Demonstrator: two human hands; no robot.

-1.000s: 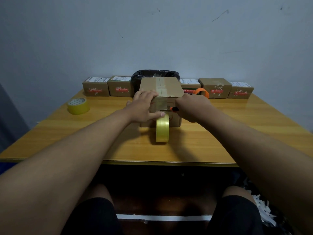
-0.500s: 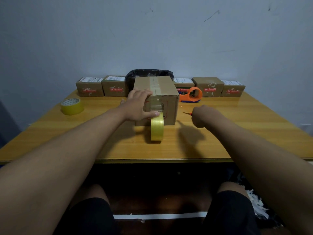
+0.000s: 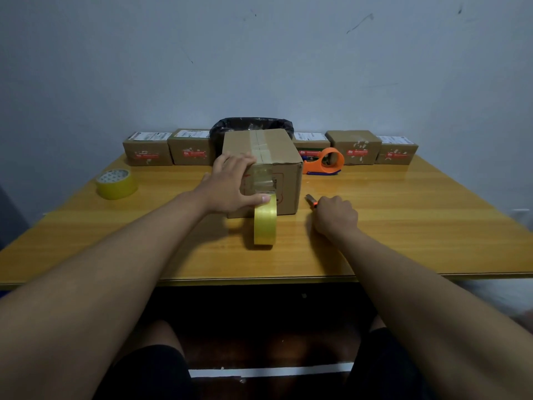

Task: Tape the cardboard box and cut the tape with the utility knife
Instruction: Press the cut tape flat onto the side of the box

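A brown cardboard box (image 3: 288, 180) stands mid-table with clear tape running over its top and down its near face. My left hand (image 3: 230, 183) lies flat against the box's near left corner, thumb pressing the tape end just above a yellow tape roll (image 3: 265, 222). The roll stands on edge in front of the box. My right hand (image 3: 336, 216) rests on the table to the right of the box, closed around an orange utility knife (image 3: 311, 201) whose tip pokes out toward the box.
A wooden table (image 3: 418, 226) holds a second yellow tape roll (image 3: 116, 183) at the left, an orange tape dispenser (image 3: 326, 162) behind the box, a row of small cardboard boxes (image 3: 147, 150) along the wall, and a black-lined bin (image 3: 251, 127).
My right hand has pulled the knife away from the box's near face and dropped to the table on the right. The left hand stays on the box and tape.
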